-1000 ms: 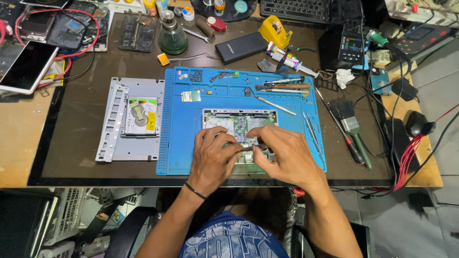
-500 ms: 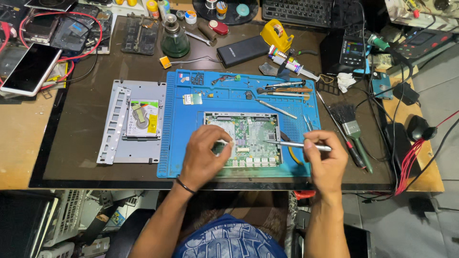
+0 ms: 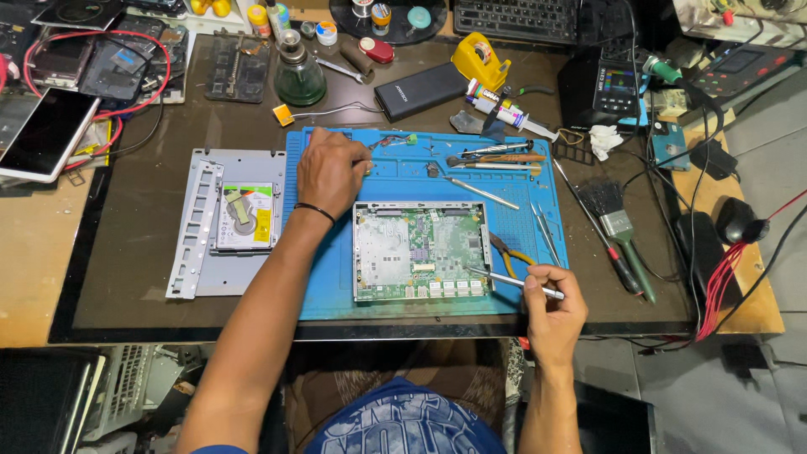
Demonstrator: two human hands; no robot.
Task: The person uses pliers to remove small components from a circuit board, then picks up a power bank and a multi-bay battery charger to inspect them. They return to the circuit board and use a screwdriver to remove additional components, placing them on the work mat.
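Pinching a slim metal screwdriver [image 3: 514,282] between the fingers of my right hand [image 3: 555,307], I rest its tip at the lower right edge of the small computer case [image 3: 420,250]. That shallow grey case sits open on the blue work mat [image 3: 336,286] and holds a green circuit board that fills it nearly wall to wall. My left hand [image 3: 329,172] lies knuckles up at the mat's upper left corner, fingers curled down onto the moulded part trays there; I cannot tell whether they grip anything, since the hand covers whatever is under it. Left of the mat, a grey metal bracket [image 3: 192,252] carries a hard drive [image 3: 245,216]. A green glass bottle [image 3: 299,77] stands beyond, its contents unclear. Tweezers [image 3: 545,234] lie just right of the case. The yellow-handled pliers [image 3: 514,254] are half hidden behind the case's wall.
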